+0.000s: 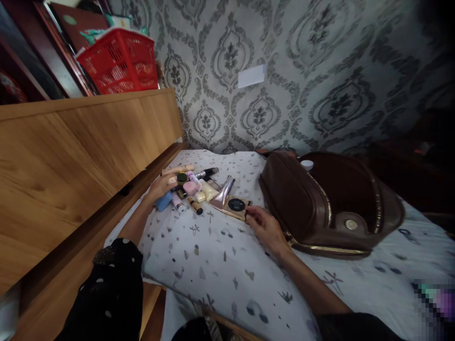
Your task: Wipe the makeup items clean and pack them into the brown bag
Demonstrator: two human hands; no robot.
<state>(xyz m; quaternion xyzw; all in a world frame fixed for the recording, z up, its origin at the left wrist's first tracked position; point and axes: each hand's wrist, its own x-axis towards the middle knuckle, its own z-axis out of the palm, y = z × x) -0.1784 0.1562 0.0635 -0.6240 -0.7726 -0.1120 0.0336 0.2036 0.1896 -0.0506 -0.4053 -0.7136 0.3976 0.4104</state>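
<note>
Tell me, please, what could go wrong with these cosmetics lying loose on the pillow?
1. The small bottles and tubes lie loose on the soft pillow beside the wooden headboard; a nudge from the left hand could roll some into the gap.
2. The right hand touches only the gold compact's edge, so it might slip.
3. The brown bag lies open; the white cap at its rim may tumble out.
</note>
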